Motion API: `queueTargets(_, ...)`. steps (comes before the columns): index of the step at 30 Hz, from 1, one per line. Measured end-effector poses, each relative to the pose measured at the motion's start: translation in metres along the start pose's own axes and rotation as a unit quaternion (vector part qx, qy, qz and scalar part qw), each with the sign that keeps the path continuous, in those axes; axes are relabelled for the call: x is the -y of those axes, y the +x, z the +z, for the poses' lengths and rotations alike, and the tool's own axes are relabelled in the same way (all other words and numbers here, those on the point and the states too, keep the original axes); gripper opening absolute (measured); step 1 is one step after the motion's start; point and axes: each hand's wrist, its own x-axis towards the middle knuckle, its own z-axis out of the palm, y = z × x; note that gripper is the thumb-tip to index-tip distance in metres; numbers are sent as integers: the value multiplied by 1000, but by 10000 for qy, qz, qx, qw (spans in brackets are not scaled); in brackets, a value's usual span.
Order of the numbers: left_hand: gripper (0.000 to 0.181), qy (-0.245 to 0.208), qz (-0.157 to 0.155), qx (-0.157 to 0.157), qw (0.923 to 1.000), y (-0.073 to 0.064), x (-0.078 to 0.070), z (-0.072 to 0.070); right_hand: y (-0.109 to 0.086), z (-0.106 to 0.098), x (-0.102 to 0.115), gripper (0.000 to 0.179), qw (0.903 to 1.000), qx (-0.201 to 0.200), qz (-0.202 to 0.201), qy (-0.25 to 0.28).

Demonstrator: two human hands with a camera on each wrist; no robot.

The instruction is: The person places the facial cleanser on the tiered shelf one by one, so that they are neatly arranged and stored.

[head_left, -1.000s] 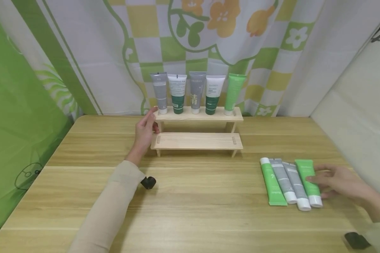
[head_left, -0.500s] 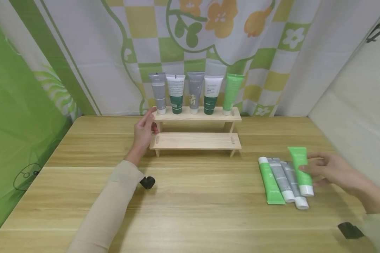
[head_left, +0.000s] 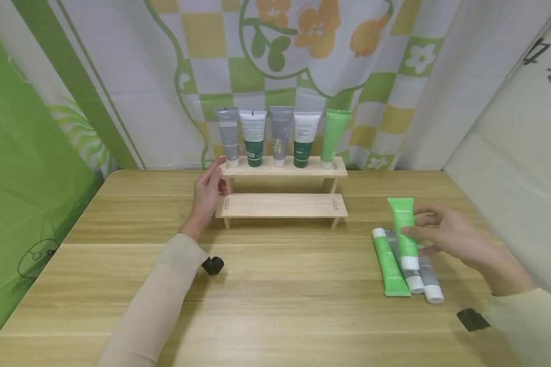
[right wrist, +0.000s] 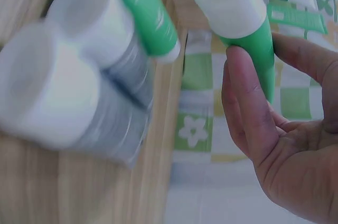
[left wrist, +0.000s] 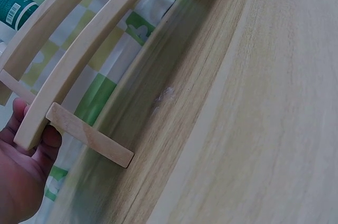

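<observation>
My left hand grips the left end of a two-tier wooden display rack; in the left wrist view, its fingers curl round the end of a shelf board. A green squeeze tube with a white cap is held by my right hand, thumb on one side and fingers on the other, cap downward. It hangs over the tubes lying on the table: another green tube and two grey tubes, partly hidden behind it. In the right wrist view, the white caps of the grey tubes loom close and blurred.
Several tubes stand cap-down along the rack's upper tier: a grey tube at the left end, a green tube at the right, grey and white-green ones between. Behind the wooden table hangs a patterned curtain.
My right hand has lifted the green tube off the right side of the row and carried it left, over the other tubes. My left hand stays at the rack.
</observation>
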Motion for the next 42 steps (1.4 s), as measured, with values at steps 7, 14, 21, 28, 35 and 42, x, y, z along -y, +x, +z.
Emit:
queueTargets(7, 37, -28, -28, 1, 10000, 1, -1, -1, 15, 22, 20, 79, 9992, 8, -347, 185)
queueTargets(14, 36, -17, 32, 13, 10000, 0, -1, 0, 29, 44, 41, 75, 9967, 131, -530, 606)
queueTargets(21, 36, -103, -98, 7, 9999, -1, -1, 1, 42, 69, 64, 70, 9935, 143, -669, 911)
queueTargets(28, 37, -58, -171, 30, 9998, -5, -13, 2, 56, 89, 89, 62, 9902, 176, -905, 1051)
queueTargets(35, 37, 51, -173, 56, 9998, -12, -27, 5, 69, 107, 107, 57, 9863, 116, -1217, 1106)
queueTargets(42, 37, 78, -192, 7, 9998, -12, -27, 5, 85, 122, 122, 53, 9820, 133, -1313, 1353)
